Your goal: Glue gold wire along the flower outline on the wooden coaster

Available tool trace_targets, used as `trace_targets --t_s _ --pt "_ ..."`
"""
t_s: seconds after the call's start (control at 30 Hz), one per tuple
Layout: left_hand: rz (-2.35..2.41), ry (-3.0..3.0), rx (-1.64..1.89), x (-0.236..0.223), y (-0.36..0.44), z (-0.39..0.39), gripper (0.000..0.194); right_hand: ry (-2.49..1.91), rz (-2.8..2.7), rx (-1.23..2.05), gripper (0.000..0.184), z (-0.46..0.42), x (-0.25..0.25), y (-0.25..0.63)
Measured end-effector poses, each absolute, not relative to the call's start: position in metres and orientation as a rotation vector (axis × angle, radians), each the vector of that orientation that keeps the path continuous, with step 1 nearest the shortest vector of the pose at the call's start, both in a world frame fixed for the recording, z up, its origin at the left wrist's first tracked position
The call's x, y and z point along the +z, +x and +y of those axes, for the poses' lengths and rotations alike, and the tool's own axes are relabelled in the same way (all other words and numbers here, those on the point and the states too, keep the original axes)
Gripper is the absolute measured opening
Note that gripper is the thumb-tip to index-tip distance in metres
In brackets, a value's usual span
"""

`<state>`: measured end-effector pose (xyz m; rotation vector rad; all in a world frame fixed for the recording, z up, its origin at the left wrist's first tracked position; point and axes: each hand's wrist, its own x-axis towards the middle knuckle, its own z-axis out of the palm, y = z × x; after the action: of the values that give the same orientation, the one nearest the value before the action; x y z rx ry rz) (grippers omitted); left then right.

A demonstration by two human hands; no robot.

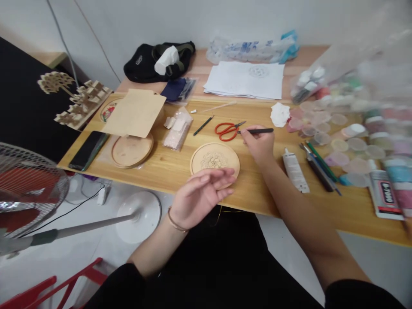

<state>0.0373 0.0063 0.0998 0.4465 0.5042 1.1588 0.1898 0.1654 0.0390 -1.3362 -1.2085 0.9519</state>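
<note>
My left hand [201, 195], palm turned up and fingers loosely apart, hovers over the near edge of a round wooden plate [197, 159]. It covers part of the plate, which carries a line drawing of a flower [215, 160]. To the right of the plate, my right hand [261, 143] grips a slim black tool that looks like tweezers [264, 130], its narrow end pointing left. Red-handled scissors [228, 131] lie beside that narrow end. Thin golden wire [220, 213] shows at the table edge below my left hand.
On the left are a second round wooden plate [132, 151], brown paper [135, 112] and a phone [88, 150]. A pencil [203, 125] lies behind the plate. Glue tubes [295, 171], brushes [317, 165] and several small paint cups [357, 165] crowd the right. A fan [28, 189] stands at left.
</note>
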Motion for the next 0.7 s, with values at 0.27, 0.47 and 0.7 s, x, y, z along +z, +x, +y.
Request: trace_targets --t_s 0.27,0.47,0.7 --pt "0.383 0.219 0.995 0.106 0.058 0.013 0.035 -1.35 -1.204 0.975 0.009 0.168 0.04 0.195" --pt "0.38 0.202 0.993 0.108 0.058 0.011 0.034 -1.294 -1.164 1.04 0.01 0.166 0.042 0.193" --pt "0.698 0.454 1.239 0.121 0.048 0.035 0.009 -1.041 -1.12 1.194 0.029 0.164 0.072 0.198"
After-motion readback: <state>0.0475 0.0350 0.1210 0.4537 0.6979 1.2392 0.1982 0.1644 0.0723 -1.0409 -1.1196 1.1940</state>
